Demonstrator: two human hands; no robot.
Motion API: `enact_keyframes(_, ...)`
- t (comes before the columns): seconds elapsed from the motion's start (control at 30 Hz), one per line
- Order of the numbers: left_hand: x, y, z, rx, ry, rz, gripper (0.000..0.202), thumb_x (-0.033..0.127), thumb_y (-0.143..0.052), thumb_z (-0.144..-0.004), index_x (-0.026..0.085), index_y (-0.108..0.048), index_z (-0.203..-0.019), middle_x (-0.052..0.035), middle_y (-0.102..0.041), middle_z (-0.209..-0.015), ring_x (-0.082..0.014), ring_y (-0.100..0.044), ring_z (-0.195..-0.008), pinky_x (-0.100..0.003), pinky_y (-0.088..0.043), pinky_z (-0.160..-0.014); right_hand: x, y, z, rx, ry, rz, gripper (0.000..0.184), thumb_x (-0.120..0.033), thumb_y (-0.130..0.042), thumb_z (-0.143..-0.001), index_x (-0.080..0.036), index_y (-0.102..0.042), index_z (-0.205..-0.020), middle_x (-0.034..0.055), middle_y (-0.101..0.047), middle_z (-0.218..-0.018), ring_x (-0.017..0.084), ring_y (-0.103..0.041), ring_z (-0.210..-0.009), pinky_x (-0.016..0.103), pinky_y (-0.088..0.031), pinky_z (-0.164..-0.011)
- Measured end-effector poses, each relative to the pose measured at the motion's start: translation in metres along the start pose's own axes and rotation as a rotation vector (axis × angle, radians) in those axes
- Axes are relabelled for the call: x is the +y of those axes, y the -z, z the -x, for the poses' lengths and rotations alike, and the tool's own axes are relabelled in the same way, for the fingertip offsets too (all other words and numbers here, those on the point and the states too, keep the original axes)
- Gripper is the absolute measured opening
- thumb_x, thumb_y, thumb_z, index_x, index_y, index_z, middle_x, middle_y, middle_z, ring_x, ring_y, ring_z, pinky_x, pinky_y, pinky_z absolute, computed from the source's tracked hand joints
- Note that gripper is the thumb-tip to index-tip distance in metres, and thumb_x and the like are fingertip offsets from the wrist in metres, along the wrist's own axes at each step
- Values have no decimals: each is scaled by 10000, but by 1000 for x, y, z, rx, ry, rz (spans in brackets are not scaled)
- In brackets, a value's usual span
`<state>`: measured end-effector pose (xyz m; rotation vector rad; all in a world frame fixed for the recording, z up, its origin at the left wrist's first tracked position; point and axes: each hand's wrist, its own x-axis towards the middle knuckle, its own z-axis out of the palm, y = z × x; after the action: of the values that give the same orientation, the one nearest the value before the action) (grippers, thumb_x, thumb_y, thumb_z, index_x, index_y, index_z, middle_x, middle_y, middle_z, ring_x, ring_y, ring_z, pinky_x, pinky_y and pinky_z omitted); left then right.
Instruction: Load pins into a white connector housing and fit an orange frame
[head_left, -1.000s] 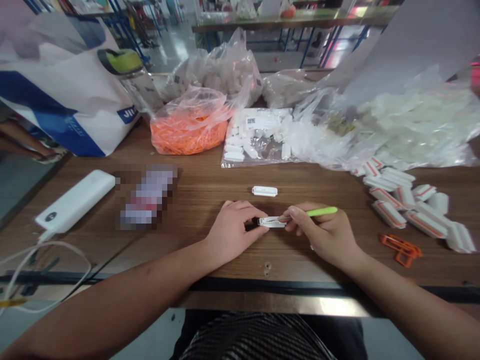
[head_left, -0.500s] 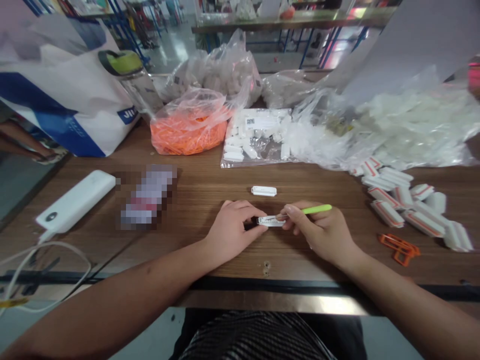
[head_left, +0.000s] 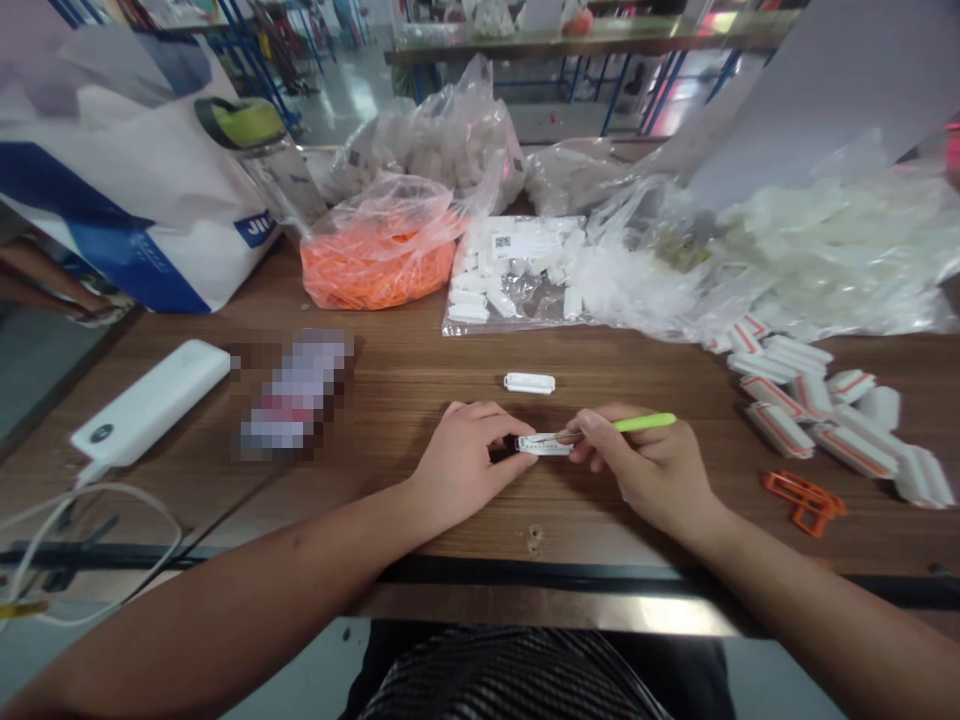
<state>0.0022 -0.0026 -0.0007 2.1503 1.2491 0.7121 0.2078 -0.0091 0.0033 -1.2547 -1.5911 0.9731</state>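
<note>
Left hand: fingers point(head_left: 480, 420) curled, pinching the left end of a white plastic strip point(head_left: 541, 445) against the wooden table point(head_left: 420, 400); a dark bit shows at that end, too small to make out.

Right hand: closed in a pen-style grip around a green-handled pick point(head_left: 643, 423), whose thin metal tip lies along the top of the strip.

White plastic strip: between the two hands, low on the table and close to its near edge; whether it rests on the wood or is lifted slightly cannot be told.

Nearby: a second white plastic piece point(head_left: 529, 383) lies just beyond the hands. To the right are a loose heap of white pieces with orange edges point(head_left: 780, 430) and some orange plastic frames point(head_left: 802, 505).

Further off: a clear bag of white pieces point(head_left: 480, 290), a bag of orange pieces point(head_left: 375, 270) and a white power bank point(head_left: 150, 400) with its cable point(head_left: 127, 488).

Risk: the thin tip could skid off the smooth strip under uneven pressure and jab the left fingers. A loose pinch could let the strip twist or flick away toward the heap.
</note>
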Motion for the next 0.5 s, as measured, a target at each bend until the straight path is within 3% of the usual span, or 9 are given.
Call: enact_keyframes(0.5,0,-1,0,11,-8,1,106,251,-728,-805,253,-717,-910,22,-715,-834,-166,-621,-768,-351,-374,-762,1,-3,1,-8,53,41,263,-323,-581,-910,-183,-718,-735,8,-686,-600,89,-578,-468,211,-460,-441)
